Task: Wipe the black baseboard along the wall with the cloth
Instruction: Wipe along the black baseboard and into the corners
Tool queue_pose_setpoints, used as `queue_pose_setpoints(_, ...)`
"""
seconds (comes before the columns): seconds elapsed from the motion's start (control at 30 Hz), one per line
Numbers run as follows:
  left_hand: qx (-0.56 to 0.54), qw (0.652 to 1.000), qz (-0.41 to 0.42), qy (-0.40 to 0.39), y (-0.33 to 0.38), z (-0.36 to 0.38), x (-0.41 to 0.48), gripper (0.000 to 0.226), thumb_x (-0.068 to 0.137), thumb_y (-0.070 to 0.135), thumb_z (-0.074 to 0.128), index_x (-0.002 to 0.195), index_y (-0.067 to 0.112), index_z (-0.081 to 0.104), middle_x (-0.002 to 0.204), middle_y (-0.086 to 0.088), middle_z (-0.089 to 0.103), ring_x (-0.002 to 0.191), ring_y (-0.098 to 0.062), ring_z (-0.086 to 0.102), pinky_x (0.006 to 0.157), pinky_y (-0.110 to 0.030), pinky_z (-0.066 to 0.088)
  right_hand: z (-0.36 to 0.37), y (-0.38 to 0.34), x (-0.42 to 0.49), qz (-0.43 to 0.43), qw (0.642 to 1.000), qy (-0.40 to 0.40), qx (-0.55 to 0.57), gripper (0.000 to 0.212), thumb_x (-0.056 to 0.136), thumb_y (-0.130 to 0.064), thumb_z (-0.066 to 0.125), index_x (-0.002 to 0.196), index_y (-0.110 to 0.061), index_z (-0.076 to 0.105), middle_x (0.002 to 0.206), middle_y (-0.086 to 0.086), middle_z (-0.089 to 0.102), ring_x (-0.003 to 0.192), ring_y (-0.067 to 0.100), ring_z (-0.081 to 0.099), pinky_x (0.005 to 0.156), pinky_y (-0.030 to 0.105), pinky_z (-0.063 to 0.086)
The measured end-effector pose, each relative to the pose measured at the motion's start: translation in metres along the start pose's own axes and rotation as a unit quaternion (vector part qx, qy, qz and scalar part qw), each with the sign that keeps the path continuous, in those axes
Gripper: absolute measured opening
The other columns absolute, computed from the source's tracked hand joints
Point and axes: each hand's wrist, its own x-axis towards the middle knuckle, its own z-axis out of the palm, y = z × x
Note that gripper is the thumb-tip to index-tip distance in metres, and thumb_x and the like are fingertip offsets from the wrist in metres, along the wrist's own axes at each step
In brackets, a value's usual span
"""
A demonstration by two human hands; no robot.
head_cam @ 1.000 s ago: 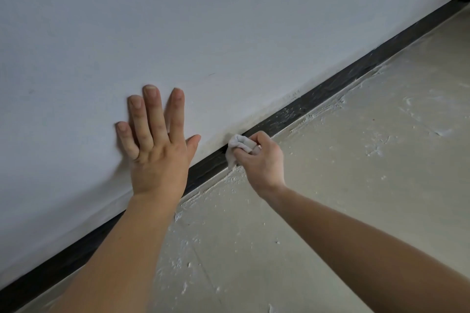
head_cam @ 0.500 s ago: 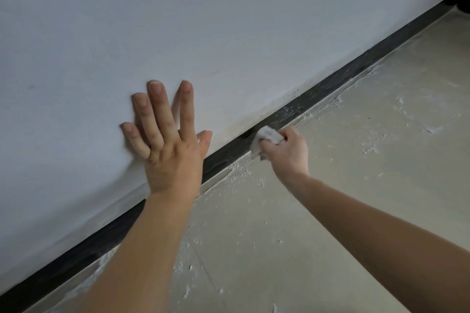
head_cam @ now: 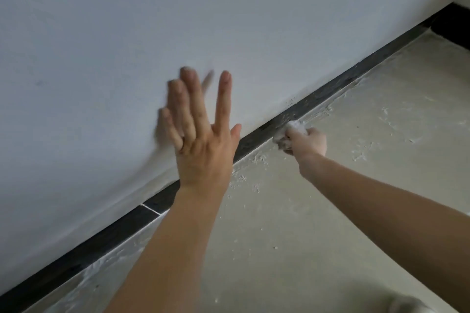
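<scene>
Rightward along the black baseboard [head_cam: 330, 95] the right hand [head_cam: 309, 145] has moved, fingers clamped on the white cloth [head_cam: 287, 133] pressed against it. The left hand [head_cam: 203, 152], fingers straight and apart, has followed along the wall [head_cam: 101, 58]. Firm, even pressure should lift the dust ahead.

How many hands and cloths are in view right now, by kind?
Hands: 2, left hand with straight fingers, right hand gripping the cloth.
Cloths: 1, white, against the black baseboard.
Total: 3.
</scene>
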Motion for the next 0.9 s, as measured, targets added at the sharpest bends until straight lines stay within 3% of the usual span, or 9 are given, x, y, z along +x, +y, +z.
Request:
queue_pose_setpoints(0.1, -0.059, 0.998, 0.035, -0.003, 0.020, -0.002, 0.019, 0.102, 0.087, 0.054, 0.057, 0.149, 0.021, -0.017, 0.153, -0.018, -0.014, 0.140, -0.030, -0.029, 0.114, -0.044, -0.013, 0.005, 0.024, -0.019, 0.005, 0.994, -0.096, -0.060, 0.011, 0.085, -0.019, 0.062, 0.084, -0.011, 0.055, 0.068, 0.006, 0.066, 0.062, 0.021, 0.065, 0.075, 0.043, 0.061)
queue_pose_setpoints(0.17, -0.070, 0.997, 0.040, 0.002, 0.033, -0.002, 0.032, 0.103, 0.087, 0.052, 0.059, 0.148, 0.020, -0.018, 0.152, -0.016, -0.005, 0.144, -0.034, -0.013, 0.114, -0.044, -0.012, 0.013, 0.034, -0.026, 0.026, 0.985, -0.163, -0.053, 0.013, 0.089, -0.018, 0.060, 0.095, -0.008, 0.055, 0.072, 0.009, 0.066, 0.060, 0.024, 0.065, 0.069, 0.043, 0.062)
queue_pose_setpoints(0.27, -0.027, 0.998, 0.049, 0.016, 0.052, 0.002, 0.046, 0.103, 0.085, 0.054, 0.059, 0.149, 0.019, -0.014, 0.152, -0.015, 0.001, 0.140, -0.036, 0.005, 0.112, -0.044, -0.014, 0.030, 0.037, -0.023, 0.034, 0.970, -0.236, -0.046, 0.012, 0.089, -0.016, 0.059, 0.095, -0.009, 0.051, 0.076, 0.010, 0.063, 0.059, 0.022, 0.064, 0.066, 0.041, 0.062)
queue_pose_setpoints(0.43, 0.071, 0.997, 0.004, 0.022, 0.065, 0.020, 0.053, 0.109, 0.081, 0.063, 0.055, 0.148, 0.019, -0.019, 0.153, -0.020, -0.009, 0.142, -0.042, -0.012, 0.108, -0.044, -0.025, 0.027, 0.034, 0.002, -0.017, 0.972, -0.231, -0.023, 0.013, 0.084, -0.010, 0.060, 0.095, -0.010, 0.053, 0.073, 0.002, 0.061, 0.065, 0.014, 0.058, 0.058, 0.027, 0.053)
queue_pose_setpoints(0.57, 0.096, 0.995, -0.027, 0.020, 0.082, 0.033, 0.055, 0.117, 0.078, 0.073, 0.051, 0.147, 0.012, -0.021, 0.143, -0.030, 0.009, 0.131, -0.047, 0.013, 0.109, -0.047, -0.023, 0.003, 0.024, 0.041, -0.039, 0.969, -0.242, -0.036, 0.012, 0.085, -0.016, 0.065, 0.092, -0.014, 0.055, 0.074, -0.002, 0.060, 0.066, 0.008, 0.056, 0.056, 0.022, 0.046)
queue_pose_setpoints(0.67, 0.108, 0.993, -0.026, 0.027, 0.082, 0.038, 0.057, 0.117, 0.079, 0.077, 0.047, 0.148, 0.011, -0.021, 0.137, -0.034, 0.013, 0.126, -0.050, 0.017, 0.110, -0.048, -0.020, -0.008, 0.017, 0.061, -0.021, 0.966, -0.256, -0.026, 0.013, 0.087, -0.015, 0.064, 0.092, -0.017, 0.053, 0.076, -0.002, 0.059, 0.066, 0.006, 0.054, 0.058, 0.023, 0.046)
queue_pose_setpoints(0.77, 0.113, 0.993, -0.030, 0.019, 0.081, 0.036, 0.057, 0.117, 0.080, 0.079, 0.043, 0.148, 0.010, -0.023, 0.135, -0.037, 0.013, 0.125, -0.053, 0.017, 0.111, -0.057, -0.007, -0.018, 0.011, 0.078, 0.009, 0.975, -0.222, -0.008, 0.011, 0.086, -0.011, 0.062, 0.094, -0.013, 0.054, 0.074, -0.003, 0.059, 0.066, 0.012, 0.057, 0.055, 0.025, 0.046)
queue_pose_setpoints(0.83, 0.122, 0.992, -0.044, 0.008, 0.086, 0.032, 0.058, 0.118, 0.080, 0.079, 0.043, 0.148, 0.008, -0.023, 0.134, -0.041, 0.018, 0.124, -0.055, 0.018, 0.107, -0.063, 0.011, -0.026, 0.010, 0.085, 0.030, 0.978, -0.206, 0.008, 0.012, 0.085, -0.010, 0.060, 0.095, -0.013, 0.055, 0.075, -0.003, 0.061, 0.067, 0.015, 0.061, 0.064, 0.034, 0.056)
queue_pose_setpoints(0.9, 0.132, 0.990, -0.057, -0.005, 0.090, 0.028, 0.059, 0.119, 0.080, 0.079, 0.044, 0.147, 0.007, -0.024, 0.132, -0.047, 0.026, 0.123, -0.058, 0.020, 0.104, -0.064, 0.018, -0.033, 0.012, 0.081, 0.026, 0.971, -0.239, 0.002, 0.012, 0.085, -0.012, 0.060, 0.096, -0.009, 0.056, 0.074, -0.005, 0.062, 0.061, 0.010, 0.060, 0.065, 0.033, 0.056)
